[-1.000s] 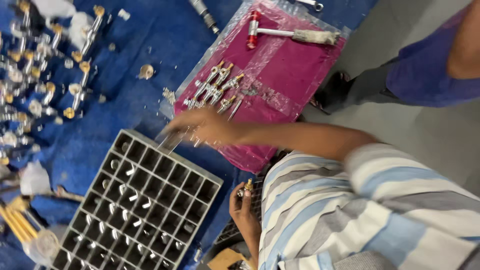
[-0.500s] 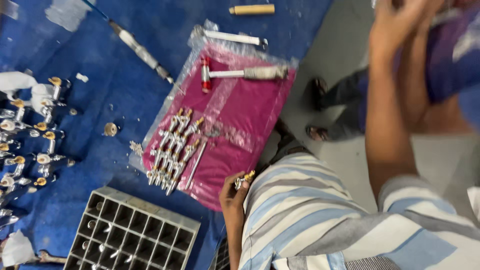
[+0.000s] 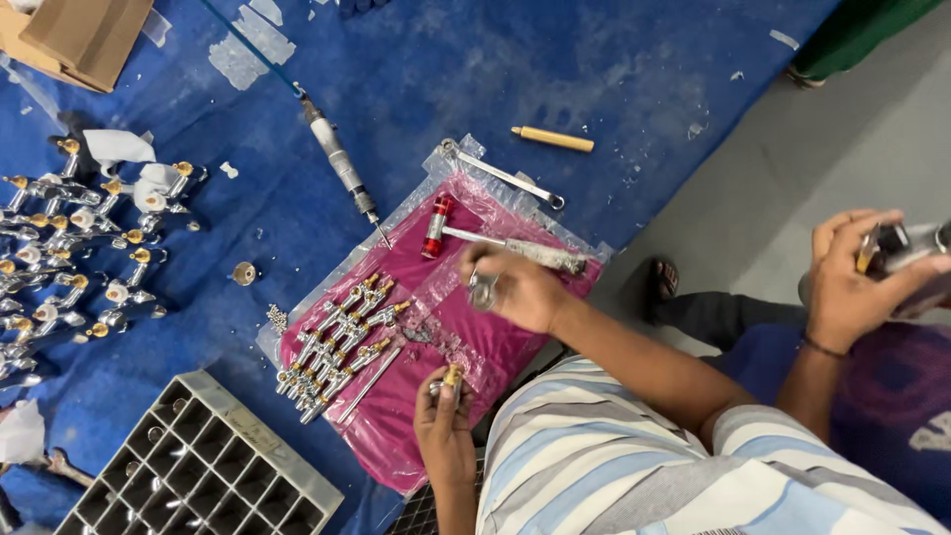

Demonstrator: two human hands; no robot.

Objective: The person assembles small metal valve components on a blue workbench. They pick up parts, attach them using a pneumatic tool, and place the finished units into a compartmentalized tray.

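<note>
R hand now down over pink cloth, was raised up 0.5 s ago; pinches small metal ring | L hand holds brass-tipped fitting at cloth's near edge, as before | valve row just left of both hands

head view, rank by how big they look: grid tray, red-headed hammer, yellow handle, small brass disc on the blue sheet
1. grid tray, though it lies nearest the camera and is cut off by the frame
2. red-headed hammer
3. yellow handle
4. small brass disc
</note>
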